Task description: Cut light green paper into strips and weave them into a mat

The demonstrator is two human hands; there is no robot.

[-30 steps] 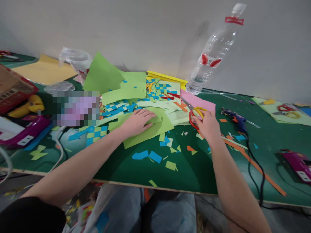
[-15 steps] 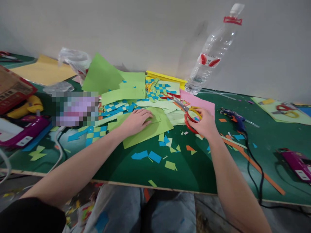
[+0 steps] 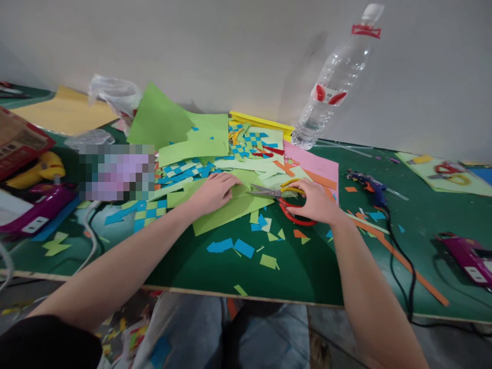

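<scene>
At the middle of the green desk [image 3: 292, 279], the light-green paper sheet [image 3: 230, 213], probably light and easily creased, is best held near its edge; the left hand [image 3: 215, 193] rests upon it, its grip I cannot tell, and the right hand [image 3: 317, 202] holds red-and-yellow-handled metal scissors [image 3: 277, 193].
</scene>
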